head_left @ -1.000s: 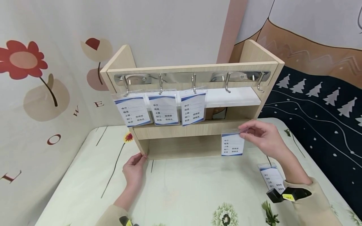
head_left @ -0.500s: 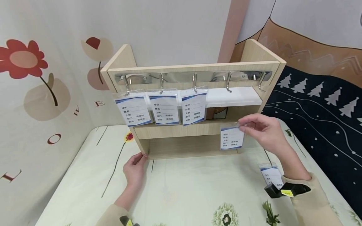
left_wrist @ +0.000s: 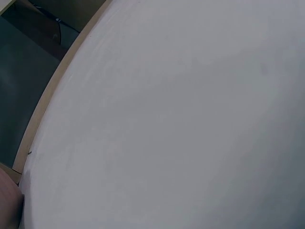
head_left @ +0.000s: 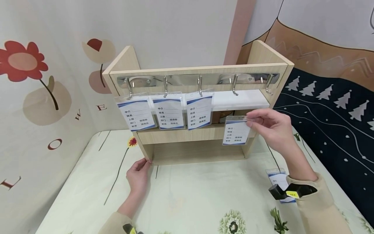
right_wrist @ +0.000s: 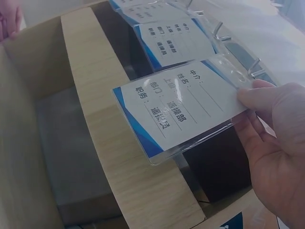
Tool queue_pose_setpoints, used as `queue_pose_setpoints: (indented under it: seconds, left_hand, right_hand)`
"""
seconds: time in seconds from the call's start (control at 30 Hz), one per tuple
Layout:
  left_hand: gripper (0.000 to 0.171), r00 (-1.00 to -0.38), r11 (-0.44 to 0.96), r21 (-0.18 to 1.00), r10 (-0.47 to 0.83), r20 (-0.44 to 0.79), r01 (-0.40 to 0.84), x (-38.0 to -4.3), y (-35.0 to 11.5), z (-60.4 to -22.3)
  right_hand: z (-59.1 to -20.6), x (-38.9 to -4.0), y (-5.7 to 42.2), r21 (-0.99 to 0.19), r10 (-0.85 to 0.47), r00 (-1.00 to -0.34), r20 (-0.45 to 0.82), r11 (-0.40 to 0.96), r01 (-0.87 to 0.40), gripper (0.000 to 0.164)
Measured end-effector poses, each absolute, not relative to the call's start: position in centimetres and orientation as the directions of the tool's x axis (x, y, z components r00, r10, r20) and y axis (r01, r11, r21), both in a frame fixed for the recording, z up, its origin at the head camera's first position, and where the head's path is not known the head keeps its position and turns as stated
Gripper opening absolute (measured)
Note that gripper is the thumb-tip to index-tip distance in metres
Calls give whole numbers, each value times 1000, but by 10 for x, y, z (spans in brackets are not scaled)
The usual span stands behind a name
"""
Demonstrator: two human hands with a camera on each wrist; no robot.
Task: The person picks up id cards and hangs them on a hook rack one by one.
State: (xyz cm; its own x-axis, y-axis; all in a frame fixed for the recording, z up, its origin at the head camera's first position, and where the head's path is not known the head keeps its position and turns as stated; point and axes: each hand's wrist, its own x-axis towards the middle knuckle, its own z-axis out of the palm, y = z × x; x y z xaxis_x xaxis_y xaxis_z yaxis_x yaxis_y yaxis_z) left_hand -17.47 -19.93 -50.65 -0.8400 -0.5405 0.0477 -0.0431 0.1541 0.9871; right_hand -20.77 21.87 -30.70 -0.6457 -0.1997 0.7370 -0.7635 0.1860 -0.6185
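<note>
My right hand (head_left: pixel 270 128) pinches a badge holder (head_left: pixel 236 133) by its upper right corner, thumb in front. This clear plastic sleeve carries a white card with blue edges and printed lines, and it hangs in front of the shelf's middle board, below the fourth hook (head_left: pixel 235 85). In the right wrist view the badge holder (right_wrist: pixel 176 107) is large, with thumb and fingers at its top end. At the lower left corner of the wooden shelf (head_left: pixel 187 136), my left hand (head_left: pixel 138 175) grips the side panel's edge. Three matching badge holders (head_left: pixel 170 112) hang on the left hooks.
Another badge holder (head_left: pixel 277 178) lies on the pale flowered tablecloth (head_left: pixel 187 195), partly hidden by the right wrist's camera. The fourth and fifth hooks (head_left: pixel 268 84) on the metal strip are bare. A white ledge (head_left: pixel 239 100) sits behind them. Printed curtains stand behind and at the right.
My right hand has raised the badge holder from the lower opening to in front of the middle board, slightly leftward. The left hand stays at the shelf's corner.
</note>
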Motion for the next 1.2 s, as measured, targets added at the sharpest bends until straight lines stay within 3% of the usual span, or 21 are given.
queue_pose_setpoints:
  seconds: [0.37, 0.6, 0.77, 1.0, 1.2]
  left_hand:
    - [26, -840, 149, 988, -541, 38, -51, -174, -199, -506]
    - [26, -833, 148, 988, -551, 54, -34, -174, -198, -505]
    - [26, -833, 144, 989, -552, 46, -41, -174, -199, -505]
    - [26, -836, 143, 988, -548, 33, -54, -174, -198, -504]
    - [26, -835, 138, 989, -548, 36, -48, -175, -198, -505]
  right_hand:
    - [-297, -206, 215, -632, -157, -650, 744, 153, -760, 31]
    - [-291, -206, 213, -609, -165, -640, 750, 205, -766, 28]
    - [-286, -205, 209, -588, -157, -621, 768, 211, -781, 36]
    - [-279, -204, 200, -589, -110, -590, 800, 46, -807, 31]
    - [-276, -204, 189, -568, -47, -568, 821, 15, -823, 27]
